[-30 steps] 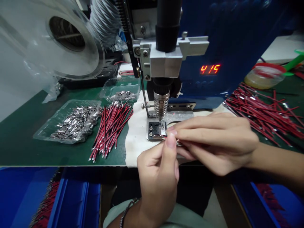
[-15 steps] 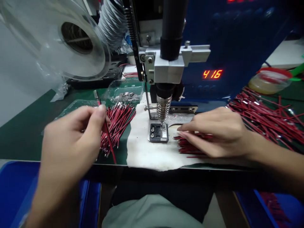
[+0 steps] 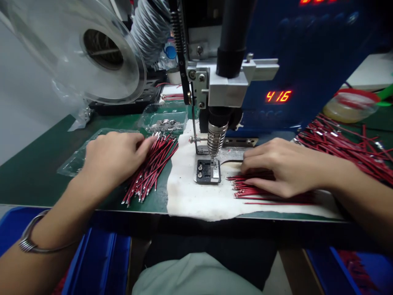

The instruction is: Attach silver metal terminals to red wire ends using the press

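Note:
My left hand (image 3: 115, 153) is at the pile of red and black wires (image 3: 153, 164) with metal ends, left of the machine. Its fingers are curled and the thumb reaches the upper end of the pile; the fingertips are partly hidden, so what they pinch does not show. My right hand (image 3: 276, 168) lies over a flat bundle of red and black wires (image 3: 242, 190) on the white cloth. Its thumb and forefinger are apart, with wires underneath. Between the hands, the machine's spring-wrapped tip (image 3: 217, 137) stands over a small black fixture (image 3: 203, 172).
A blue machine housing (image 3: 276, 119) shows 416 in red digits. Behind the left pile sits a clear tray (image 3: 166, 123) of small metal parts. A large clear spool (image 3: 129, 78) is at upper left. More red wires (image 3: 344, 143) and a red-rimmed tub (image 3: 353, 104) are at right.
My left hand has moved right to the wire pile; the metal-tipped wire it held up no longer shows separately. My right hand's thumb and forefinger have parted over the bundle.

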### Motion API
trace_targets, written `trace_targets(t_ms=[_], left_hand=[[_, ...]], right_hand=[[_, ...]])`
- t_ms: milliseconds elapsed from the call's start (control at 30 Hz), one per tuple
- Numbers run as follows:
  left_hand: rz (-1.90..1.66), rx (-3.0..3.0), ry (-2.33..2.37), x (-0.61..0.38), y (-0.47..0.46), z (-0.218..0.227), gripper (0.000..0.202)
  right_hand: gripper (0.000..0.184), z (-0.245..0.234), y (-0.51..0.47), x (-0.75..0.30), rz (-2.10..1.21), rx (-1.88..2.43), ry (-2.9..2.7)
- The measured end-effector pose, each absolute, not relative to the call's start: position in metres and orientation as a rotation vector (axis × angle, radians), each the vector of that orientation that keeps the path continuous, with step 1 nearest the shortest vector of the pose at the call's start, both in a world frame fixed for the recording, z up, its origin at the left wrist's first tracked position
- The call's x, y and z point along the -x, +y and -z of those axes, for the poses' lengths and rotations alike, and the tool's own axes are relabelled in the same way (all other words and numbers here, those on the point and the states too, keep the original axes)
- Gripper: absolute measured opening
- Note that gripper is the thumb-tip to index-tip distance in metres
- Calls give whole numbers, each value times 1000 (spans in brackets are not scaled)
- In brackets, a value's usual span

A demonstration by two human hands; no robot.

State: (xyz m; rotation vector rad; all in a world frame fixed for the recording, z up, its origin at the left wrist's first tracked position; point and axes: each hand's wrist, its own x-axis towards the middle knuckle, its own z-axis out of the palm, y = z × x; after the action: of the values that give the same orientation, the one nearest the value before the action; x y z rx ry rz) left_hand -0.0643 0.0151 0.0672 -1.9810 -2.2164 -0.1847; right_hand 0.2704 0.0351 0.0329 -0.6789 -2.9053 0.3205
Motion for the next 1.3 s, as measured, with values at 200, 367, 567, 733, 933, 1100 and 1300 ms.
trace_targets(t_ms=[200, 367, 567, 733, 933, 1100, 1300], left_hand=[[170, 1857, -2272, 127, 22, -78, 53], [181, 1897, -2527, 153, 27, -74, 29], [333, 2057, -2569, 150, 25, -66, 44], [295, 1984, -2648, 158, 27, -65, 25], [650, 1811, -2455, 135, 6, -73, 49], [1459, 1900, -2160, 71, -23, -53, 16], [2033, 2113, -2242, 8, -29, -8, 14]], right_hand=[[18, -31, 36, -271, -349, 621, -2866], [20, -31, 37, -271, -311, 626, -2836], [20, -33, 38, -271, -378, 613, -2774], [15, -34, 38, -268, -404, 606, -2659], [15, -30, 36, -255, -391, 666, -2509], [17, -27, 28, -240, -394, 838, -2407], [14, -20, 25, -232, -386, 825, -2361]])
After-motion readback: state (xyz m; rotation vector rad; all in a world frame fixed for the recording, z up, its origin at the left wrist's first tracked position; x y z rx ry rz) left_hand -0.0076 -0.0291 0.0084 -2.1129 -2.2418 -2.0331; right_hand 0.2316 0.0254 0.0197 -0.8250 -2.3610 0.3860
